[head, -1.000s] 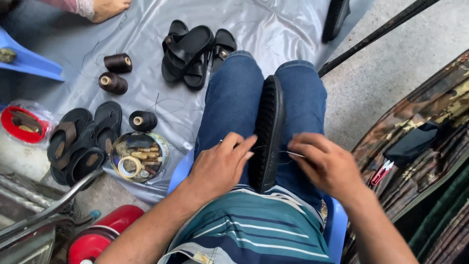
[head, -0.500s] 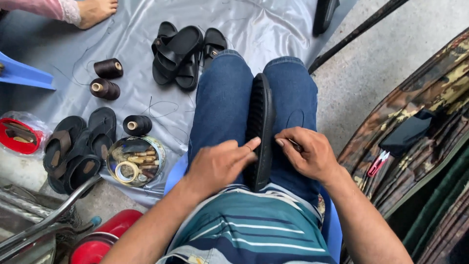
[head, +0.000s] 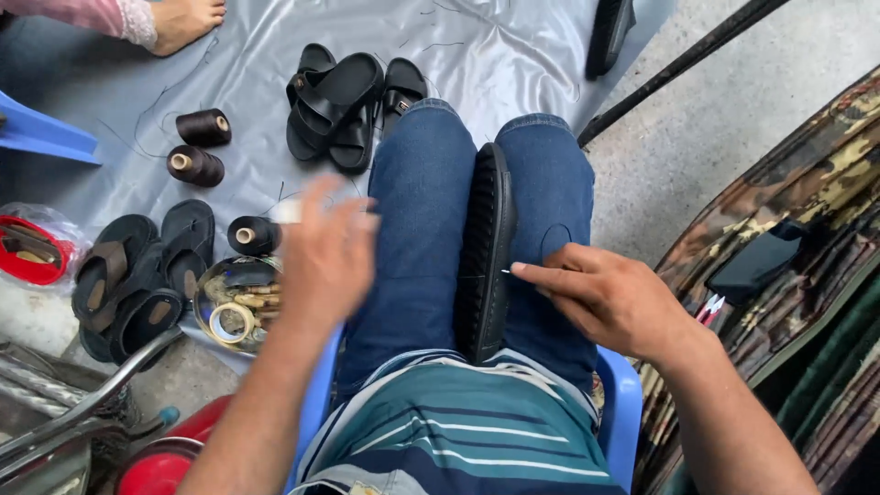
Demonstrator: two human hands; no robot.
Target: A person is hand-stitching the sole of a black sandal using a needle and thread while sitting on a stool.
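Observation:
A black sandal (head: 486, 252) stands on edge, clamped between my knees in blue jeans (head: 417, 229). My right hand (head: 610, 298) pinches a thin needle (head: 507, 271) against the sole's side; a fine thread loops over my right thigh. My left hand (head: 325, 252) is blurred, lifted off the sandal to the left above my left knee, fingers spread, holding nothing that I can make out. I sit on a blue plastic stool (head: 619, 412).
On the grey plastic sheet (head: 275, 55) lie black sandals (head: 344, 101), more sandals (head: 137, 275), three spools of dark thread (head: 197, 147), and a round tin of small tools (head: 234, 302). Another person's bare foot (head: 183, 20) is top left. Camouflage bag (head: 797, 238) at right.
My left hand has left the sandal and swung out to the left. My right hand stayed at the sole's edge, now pinching the needle.

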